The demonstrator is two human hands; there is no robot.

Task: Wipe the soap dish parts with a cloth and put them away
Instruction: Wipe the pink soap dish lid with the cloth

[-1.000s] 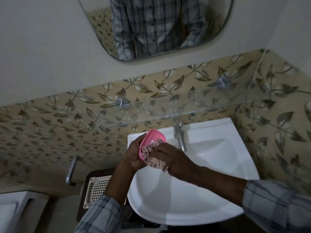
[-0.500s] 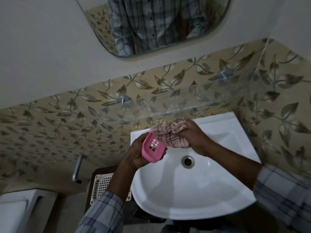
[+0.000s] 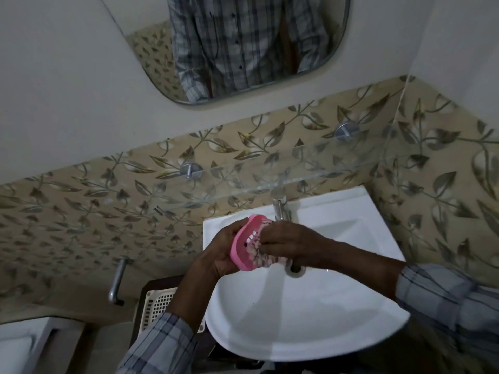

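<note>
A pink slotted soap dish part (image 3: 245, 245) stands on edge over the left side of the white basin (image 3: 310, 319). My left hand (image 3: 220, 252) grips it from the left and behind. My right hand (image 3: 293, 242) is closed on a pale checked cloth (image 3: 263, 256) and presses it into the dish's inner face. Most of the cloth is hidden between the hand and the dish. No other soap dish part is in sight.
A chrome tap (image 3: 280, 209) rises just behind my hands, with the drain (image 3: 295, 268) below my right wrist. A glass shelf (image 3: 270, 182) on two metal pegs runs above the basin. A white perforated basket (image 3: 158, 306) sits lower left, beside a wall handle (image 3: 117, 282).
My right hand has brought the cloth back down from near the tap into the dish's inside. The dish has turned and its slotted face now points right.
</note>
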